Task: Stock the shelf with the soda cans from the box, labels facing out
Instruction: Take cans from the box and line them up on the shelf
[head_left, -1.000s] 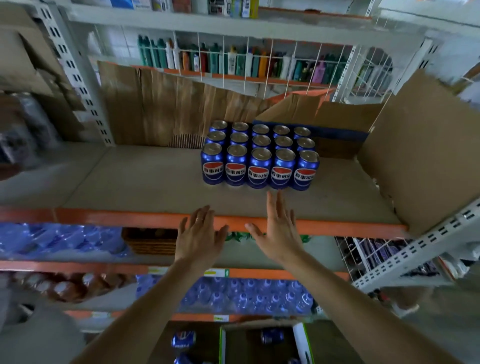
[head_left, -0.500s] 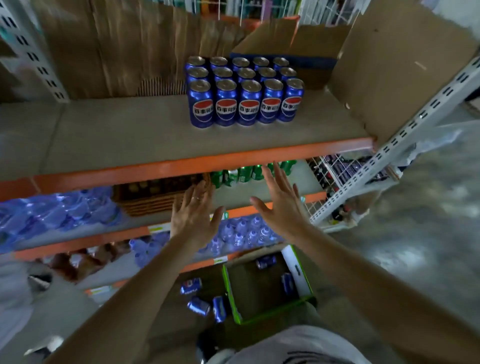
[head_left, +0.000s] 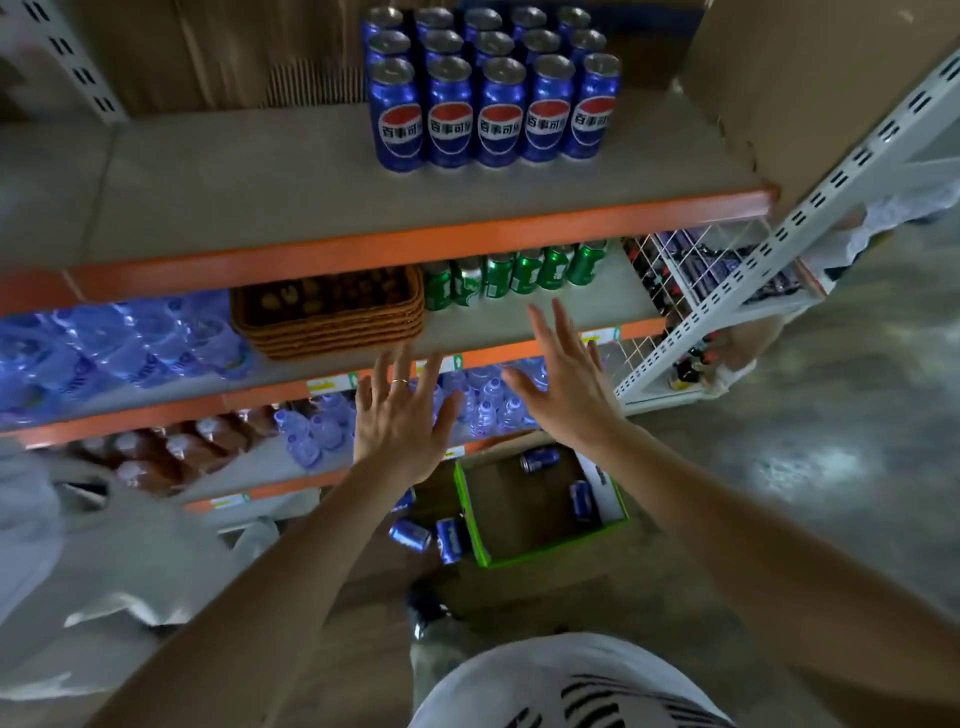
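Several blue soda cans stand in rows on the grey shelf with the orange front rail, front labels facing out. Below on the floor sits an open cardboard box with a green rim; two blue cans lie inside it. A few more cans lie on the floor to its left. My left hand and my right hand hover with fingers spread above the box, in front of the lower shelves. Both hold nothing.
Green cans and a wicker basket sit on the second shelf. Packs of water bottles fill the left and the shelf below. A big cardboard sheet leans at the right, beside a white upright. Grey floor lies right.
The view has tipped down from the top shelf toward the floor box. Both hands have dropped from the top shelf edge to the level of the lower shelves, still spread and holding nothing.
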